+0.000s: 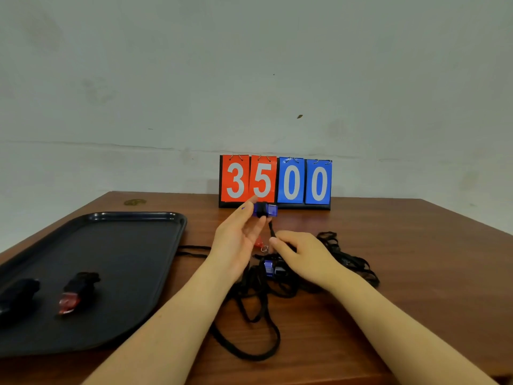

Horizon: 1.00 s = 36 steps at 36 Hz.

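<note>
Table (416, 259), left edge: tray (177, 226) holds two wrapped whistles (75, 294); my left hand (238, 240) grips a blue whistle (266, 210), right hand (302, 257) pinches its cord (272, 230); tangle (347, 262) awaits.

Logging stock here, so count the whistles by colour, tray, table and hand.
Blue: 2, the held blue whistle and the blue whistle on the table.
Red: 2, the red whistle by it, partly hidden, and the wrapped red whistle in the tray.
Colour hidden: 1, the black bundle in the tray.
Total: 5.

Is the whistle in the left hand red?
No, the whistle held up by the left hand is blue, and a black cord hangs from it.
</note>
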Tool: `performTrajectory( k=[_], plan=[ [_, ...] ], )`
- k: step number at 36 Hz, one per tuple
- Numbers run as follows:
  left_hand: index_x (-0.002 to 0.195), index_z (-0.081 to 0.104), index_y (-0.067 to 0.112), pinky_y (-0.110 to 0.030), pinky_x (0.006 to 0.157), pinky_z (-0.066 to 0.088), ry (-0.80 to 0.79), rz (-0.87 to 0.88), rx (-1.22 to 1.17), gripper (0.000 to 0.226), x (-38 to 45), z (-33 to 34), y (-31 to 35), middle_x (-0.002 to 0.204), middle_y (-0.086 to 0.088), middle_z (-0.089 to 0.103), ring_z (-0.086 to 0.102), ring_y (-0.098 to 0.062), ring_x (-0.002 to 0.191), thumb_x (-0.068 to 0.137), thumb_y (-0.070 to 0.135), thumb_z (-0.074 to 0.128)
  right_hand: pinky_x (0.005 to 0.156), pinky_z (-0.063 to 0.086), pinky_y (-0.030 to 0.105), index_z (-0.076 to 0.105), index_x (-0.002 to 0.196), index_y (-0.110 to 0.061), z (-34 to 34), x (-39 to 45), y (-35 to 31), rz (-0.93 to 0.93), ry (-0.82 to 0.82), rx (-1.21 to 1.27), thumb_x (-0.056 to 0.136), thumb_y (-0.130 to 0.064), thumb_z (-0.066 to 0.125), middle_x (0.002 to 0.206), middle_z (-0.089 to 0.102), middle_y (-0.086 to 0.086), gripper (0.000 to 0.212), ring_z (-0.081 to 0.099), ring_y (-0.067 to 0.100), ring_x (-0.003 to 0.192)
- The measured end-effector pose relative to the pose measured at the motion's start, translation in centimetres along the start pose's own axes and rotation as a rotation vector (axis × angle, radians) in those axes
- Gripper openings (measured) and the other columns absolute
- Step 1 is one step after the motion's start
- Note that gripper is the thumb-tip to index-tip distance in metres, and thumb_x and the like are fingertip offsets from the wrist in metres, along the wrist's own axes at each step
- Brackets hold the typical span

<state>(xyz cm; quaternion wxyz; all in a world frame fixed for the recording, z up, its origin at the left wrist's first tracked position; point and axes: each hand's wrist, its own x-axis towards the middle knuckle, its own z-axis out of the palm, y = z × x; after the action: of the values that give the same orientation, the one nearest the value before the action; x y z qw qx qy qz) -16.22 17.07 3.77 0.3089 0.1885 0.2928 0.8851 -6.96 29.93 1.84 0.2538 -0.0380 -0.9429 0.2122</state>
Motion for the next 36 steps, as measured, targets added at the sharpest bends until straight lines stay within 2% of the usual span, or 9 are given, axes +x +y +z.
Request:
performTrajectory(
  k=[4, 8, 13, 17, 21, 24, 29, 33, 36],
  plan=[
    [0.12, 0.065, 0.021, -0.032, 0.092, 0.053, 0.094, 0.121, 0.355, 0.027, 0.2, -0.4, 0.0, 0.118, -0.004, 0.067, 0.065, -0.016, 0.107, 0.094, 0.016, 0.058, 0.065, 0.044, 0.024, 0.059, 0.075, -0.023, 0.3, -0.1, -0.3, -0.086, -0.082, -0.059, 0.1, -0.035, 0.045, 0.069, 0.059, -0.007, 0.03, 0.054, 0.006, 0.067],
    [0.101, 0.064, 0.044, -0.037, 0.1, 0.049, 0.153, 0.287, 0.801, 0.023, 0.5, -1.2, -0.3, 0.117, 0.006, 0.065, 0.061, -0.012, 0.111, 0.094, 0.023, 0.058, 0.071, 0.05, 0.033, 0.064, 0.087, -0.02, 0.5, 0.1, -0.6, -0.099, -0.054, -0.027, 0.099, -0.034, 0.046, 0.078, 0.064, -0.007, 0.025, 0.059, 0.006, 0.073],
    [0.121, 0.065, 0.027, -0.028, 0.098, 0.048, 0.089, 0.309, 1.028, 0.027, 0.8, -1.5, -0.6, 0.119, 0.005, 0.062, 0.056, -0.01, 0.112, 0.096, 0.022, 0.056, 0.077, 0.051, 0.024, 0.064, 0.089, -0.031, -0.2, 0.1, -0.7, -0.053, 0.121, 0.123, 0.099, -0.028, 0.047, 0.084, 0.067, -0.013, 0.019, 0.062, 0.002, 0.082],
    [0.122, 0.064, 0.028, -0.009, 0.077, 0.042, -0.014, 0.292, 1.156, 0.027, 0.6, -1.3, -0.8, 0.114, 0.011, 0.059, 0.055, -0.003, 0.104, 0.097, 0.023, 0.054, 0.077, 0.05, 0.025, 0.068, 0.091, -0.023, -0.8, 0.1, -0.3, 0.019, 0.253, 0.153, 0.098, -0.025, 0.05, 0.085, 0.067, -0.011, 0.02, 0.061, 0.002, 0.083],
    [0.112, 0.067, 0.033, -0.013, 0.079, 0.049, -0.093, 0.194, 1.089, 0.022, 0.3, -1.0, -0.8, 0.113, 0.011, 0.065, 0.062, -0.003, 0.1, 0.096, 0.023, 0.057, 0.073, 0.047, 0.014, 0.067, 0.09, -0.022, -1.0, 0.1, -0.1, 0.053, 0.309, 0.186, 0.098, -0.024, 0.05, 0.082, 0.066, -0.013, 0.018, 0.06, 0.0, 0.083],
    [0.101, 0.07, 0.037, -0.025, 0.084, 0.056, -0.122, 0.05, 0.883, 0.019, 0.0, -0.6, -0.6, 0.106, 0.001, 0.072, 0.069, -0.013, 0.094, 0.094, 0.022, 0.059, 0.072, 0.042, 0.007, 0.065, 0.091, -0.024, -1.1, 0.2, 0.0, 0.108, 0.353, 0.231, 0.098, -0.025, 0.051, 0.081, 0.064, -0.014, 0.016, 0.059, -0.002, 0.082],
    [0.103, 0.073, 0.021, -0.026, 0.076, 0.057, -0.13, -0.073, 0.596, 0.017, -0.6, 0.1, -0.1, 0.097, -0.001, 0.075, 0.071, -0.019, 0.096, 0.092, 0.017, 0.061, 0.065, 0.046, 0.011, 0.068, 0.084, -0.02, -1.7, 0.5, -0.4, 0.214, 0.353, 0.436, 0.095, -0.026, 0.056, 0.073, 0.066, -0.009, 0.017, 0.06, -0.002, 0.071],
    [0.104, 0.073, 0.017, -0.026, 0.074, 0.056, -0.147, -0.108, 0.481, 0.018, -0.9, 0.3, 0.1, 0.096, -0.004, 0.076, 0.072, -0.019, 0.091, 0.094, 0.016, 0.058, 0.053, 0.035, 0.015, 0.068, 0.08, -0.017, -1.8, 0.6, -0.5, 0.314, 0.278, 0.56, 0.095, -0.026, 0.056, 0.052, 0.057, -0.014, 0.022, 0.05, -0.003, 0.048],
    [0.107, 0.072, 0.014, -0.026, 0.073, 0.057, -0.136, -0.114, 0.353, 0.02, -0.9, 0.4, 0.4, 0.099, -0.008, 0.074, 0.072, -0.017, 0.087, 0.094, 0.016, 0.057, 0.05, 0.034, 0.016, 0.068, 0.081, -0.014, -1.7, 0.6, -0.4, 0.344, 0.273, 0.593, 0.096, -0.026, 0.055, 0.051, 0.051, -0.01, 0.023, 0.044, 0.002, 0.047]
  ],
)
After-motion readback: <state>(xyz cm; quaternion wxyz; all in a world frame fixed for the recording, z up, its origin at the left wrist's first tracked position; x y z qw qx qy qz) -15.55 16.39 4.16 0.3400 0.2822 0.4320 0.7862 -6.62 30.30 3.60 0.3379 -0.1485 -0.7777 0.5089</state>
